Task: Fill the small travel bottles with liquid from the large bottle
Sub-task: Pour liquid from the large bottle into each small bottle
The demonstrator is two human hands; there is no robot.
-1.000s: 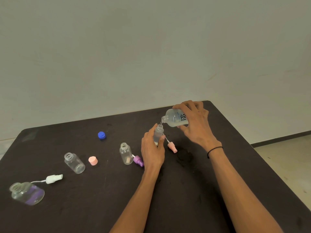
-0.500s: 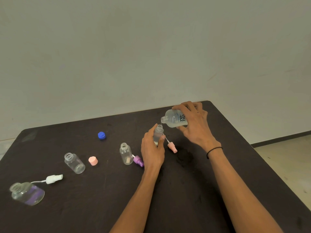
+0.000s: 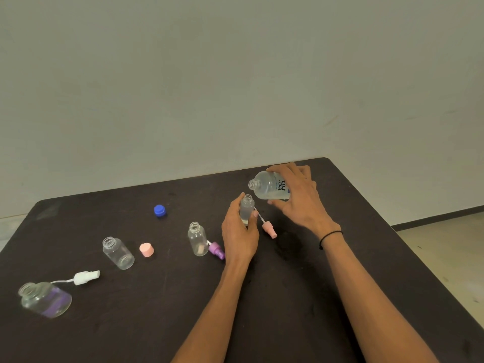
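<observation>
Both of your forearms enter from the bottom edge, cut off below the elbow, over a dark table (image 3: 288, 323). Nearest, at the left, a squat bottle with purple tint (image 3: 45, 299) stands open, slightly blurred, with a white spray top (image 3: 86, 277) lying beside it. Counting open small bottles, there are four: that one, a clear wide bottle (image 3: 117, 253), a clear slim bottle (image 3: 197, 242), and the small travel bottle (image 3: 247, 209) you hold. Loose tops number five: the white one, a pink cap (image 3: 146, 249), a purple spray top (image 3: 216, 250) beside the slim bottle, a pink spray top (image 3: 269, 230) partly hidden behind your fingers, and a blue cap (image 3: 159, 210) farther back. Your left hand (image 3: 239, 237) wraps round the travel bottle, upright on the table; how full it is I cannot tell. Beyond it, your right hand (image 3: 298, 203) grips the large bottle (image 3: 269, 186), its label half covered by fingers. Compared with a second ago, the large bottle has lifted and its neck now sits clear of the travel bottle's mouth, up and to the right.
</observation>
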